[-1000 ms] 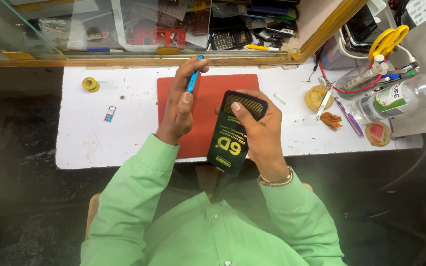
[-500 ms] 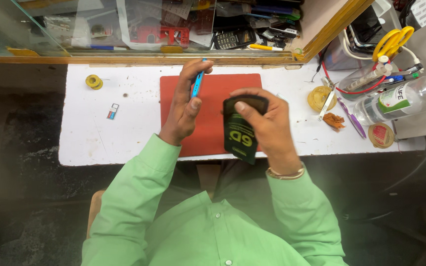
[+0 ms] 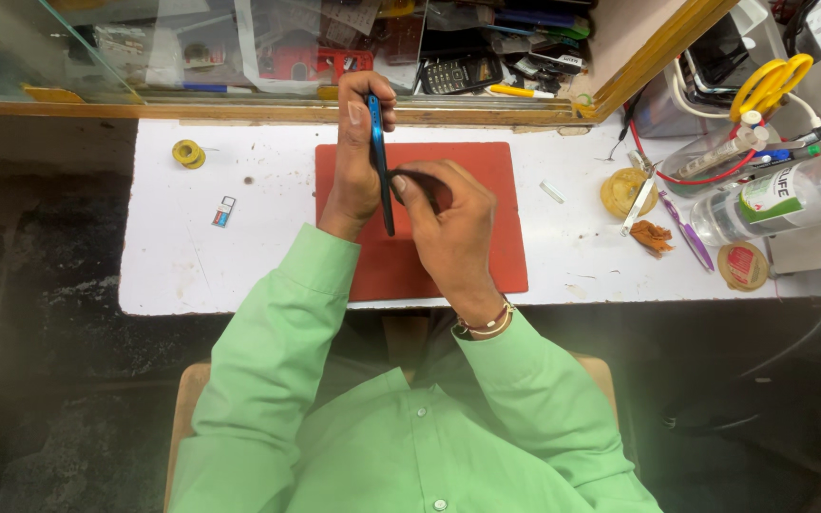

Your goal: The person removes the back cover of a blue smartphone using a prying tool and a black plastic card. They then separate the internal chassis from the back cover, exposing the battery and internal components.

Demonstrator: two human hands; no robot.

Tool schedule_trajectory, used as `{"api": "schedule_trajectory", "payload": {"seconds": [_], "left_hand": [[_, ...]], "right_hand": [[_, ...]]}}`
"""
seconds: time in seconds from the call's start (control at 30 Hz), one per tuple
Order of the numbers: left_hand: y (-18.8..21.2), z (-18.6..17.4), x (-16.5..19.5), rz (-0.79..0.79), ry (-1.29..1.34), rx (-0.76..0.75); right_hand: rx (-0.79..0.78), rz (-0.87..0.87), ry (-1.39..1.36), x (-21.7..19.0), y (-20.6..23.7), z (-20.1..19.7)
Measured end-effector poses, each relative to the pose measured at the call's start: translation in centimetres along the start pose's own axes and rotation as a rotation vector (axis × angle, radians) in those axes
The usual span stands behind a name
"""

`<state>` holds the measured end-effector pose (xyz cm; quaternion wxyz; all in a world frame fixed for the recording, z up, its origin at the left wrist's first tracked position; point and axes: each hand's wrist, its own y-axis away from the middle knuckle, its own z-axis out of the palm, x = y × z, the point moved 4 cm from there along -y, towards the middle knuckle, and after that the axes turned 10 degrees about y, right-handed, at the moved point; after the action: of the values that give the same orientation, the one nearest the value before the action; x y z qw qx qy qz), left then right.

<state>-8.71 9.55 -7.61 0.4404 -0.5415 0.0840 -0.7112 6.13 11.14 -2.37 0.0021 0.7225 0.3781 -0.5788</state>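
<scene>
My left hand (image 3: 353,171) grips a blue phone (image 3: 379,161) edge-on, upright above the red mat (image 3: 486,256). My right hand (image 3: 448,228) pinches a thin dark sheet (image 3: 415,179) against the phone's side, over the mat. White surface (image 3: 192,266) beneath the mat.
</scene>
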Motion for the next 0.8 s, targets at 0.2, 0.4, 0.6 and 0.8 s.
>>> {"api": "schedule_trajectory", "payload": {"seconds": [0.2, 0.4, 0.6, 0.8], "left_hand": [[-0.2, -0.6, -0.5, -0.015, 0.043, 0.024], [-0.2, -0.4, -0.9, -0.020, 0.036, 0.030], [-0.3, -0.6, -0.8, -0.023, 0.026, 0.040], [-0.4, -0.9, -1.1, -0.019, 0.025, 0.053]], "right_hand": [[0.026, -0.002, 0.076, 0.2, -0.3, 0.2], [0.011, -0.023, 0.100, -0.1, -0.1, 0.3], [0.035, 0.001, 0.125, -0.2, 0.0, 0.2], [-0.001, -0.005, 0.150, 0.1, -0.3, 0.0]]}}
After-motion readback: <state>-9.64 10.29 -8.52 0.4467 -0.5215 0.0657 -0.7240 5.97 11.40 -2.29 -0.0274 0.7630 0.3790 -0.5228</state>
